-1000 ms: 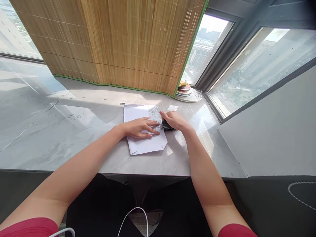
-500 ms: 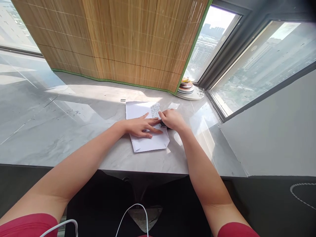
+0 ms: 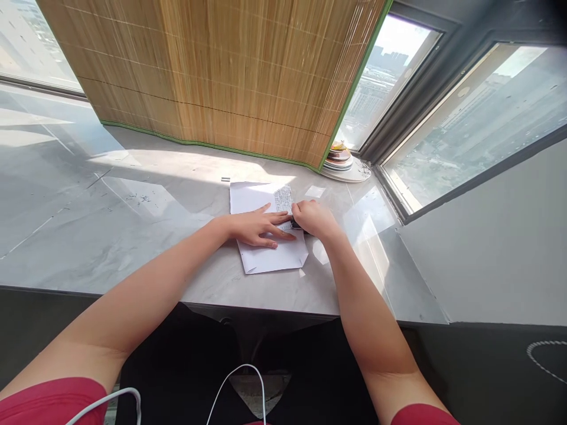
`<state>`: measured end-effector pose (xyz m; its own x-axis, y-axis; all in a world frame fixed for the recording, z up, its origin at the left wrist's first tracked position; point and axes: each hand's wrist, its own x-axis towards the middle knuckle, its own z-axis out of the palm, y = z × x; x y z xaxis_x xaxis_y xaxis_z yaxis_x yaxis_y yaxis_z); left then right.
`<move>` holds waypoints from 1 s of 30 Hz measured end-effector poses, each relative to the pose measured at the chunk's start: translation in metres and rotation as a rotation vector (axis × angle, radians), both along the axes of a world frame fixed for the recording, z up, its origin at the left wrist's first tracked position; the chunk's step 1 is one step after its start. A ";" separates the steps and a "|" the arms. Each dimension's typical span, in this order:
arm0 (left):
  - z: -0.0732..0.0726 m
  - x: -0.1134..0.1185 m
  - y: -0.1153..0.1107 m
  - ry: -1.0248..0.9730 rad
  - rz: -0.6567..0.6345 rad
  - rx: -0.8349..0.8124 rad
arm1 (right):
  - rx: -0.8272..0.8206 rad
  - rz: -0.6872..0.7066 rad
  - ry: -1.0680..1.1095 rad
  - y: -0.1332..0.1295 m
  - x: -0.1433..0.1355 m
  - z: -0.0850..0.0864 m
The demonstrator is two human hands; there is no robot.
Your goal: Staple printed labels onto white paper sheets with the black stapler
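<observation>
White paper sheets (image 3: 274,257) lie on the counter, with a patch of dense small dark marks (image 3: 282,198) near their right edge. My left hand (image 3: 261,228) rests flat on the paper, fingers spread, the fingertips close to that edge. There my right hand (image 3: 315,218) is closed over a small black stapler (image 3: 296,223), mostly hidden by the fingers. Its front end meets the paper's right edge beside my left fingertips. Just beyond the paper's far left corner are short grey staple strips (image 3: 225,179).
A bamboo blind (image 3: 212,77) hangs in front of the window over the grey marble-like counter (image 3: 133,248). Tiny dark bits (image 3: 144,199) are scattered on the left. Stacked plates (image 3: 340,162) stand in the far right corner. A white cable (image 3: 241,367) hangs near my lap.
My view has shifted slightly. The right fist looks more pressed down over the stapler, its thumb lower than before. My left hand and the paper hold their places.
</observation>
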<state>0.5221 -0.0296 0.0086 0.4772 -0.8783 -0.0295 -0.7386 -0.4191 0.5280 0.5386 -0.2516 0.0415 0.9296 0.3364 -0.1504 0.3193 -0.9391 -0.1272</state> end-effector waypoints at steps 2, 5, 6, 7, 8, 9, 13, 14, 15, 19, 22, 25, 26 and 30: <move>-0.001 0.000 0.001 0.001 0.004 -0.037 | -0.023 0.006 0.001 0.000 -0.001 0.001; -0.002 0.001 0.001 0.004 0.007 -0.049 | -0.068 0.047 0.005 -0.002 -0.002 0.002; -0.002 0.001 0.001 0.003 0.005 -0.038 | -0.078 0.058 0.008 -0.002 -0.002 0.002; -0.002 0.001 0.001 0.002 0.004 -0.025 | -0.082 0.065 0.010 -0.003 -0.002 0.002; -0.002 0.001 0.001 0.004 0.007 -0.018 | -0.080 0.069 0.013 -0.003 -0.002 0.002; -0.001 0.000 0.001 0.008 0.012 -0.020 | -0.078 0.074 0.014 -0.003 -0.002 0.002; 0.000 0.000 0.000 0.023 0.024 -0.063 | -0.101 0.098 0.000 -0.001 -0.002 0.001; 0.000 0.000 0.000 0.025 0.026 -0.062 | -0.120 0.109 -0.009 -0.001 -0.002 0.001; 0.000 0.000 0.000 0.026 0.028 -0.053 | -0.139 0.121 -0.017 0.000 -0.002 0.001; 0.000 -0.001 -0.001 0.022 0.016 -0.014 | -0.160 0.135 -0.038 0.000 -0.003 0.001; 0.000 -0.001 0.000 0.035 0.030 -0.050 | -0.132 0.100 -0.029 0.001 -0.003 0.000; 0.001 -0.001 0.000 0.064 0.057 -0.062 | -0.116 0.072 -0.036 0.002 -0.003 -0.003; 0.001 -0.001 0.000 0.068 0.057 -0.058 | -0.116 0.066 -0.041 0.003 -0.003 -0.004; -0.002 0.001 0.001 0.030 0.035 -0.060 | -0.115 0.038 -0.038 0.004 -0.004 -0.005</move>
<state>0.5226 -0.0290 0.0066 0.5075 -0.8616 0.0082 -0.7076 -0.4112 0.5746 0.5350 -0.2475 0.0361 0.9225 0.3537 -0.1547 0.3571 -0.9340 -0.0059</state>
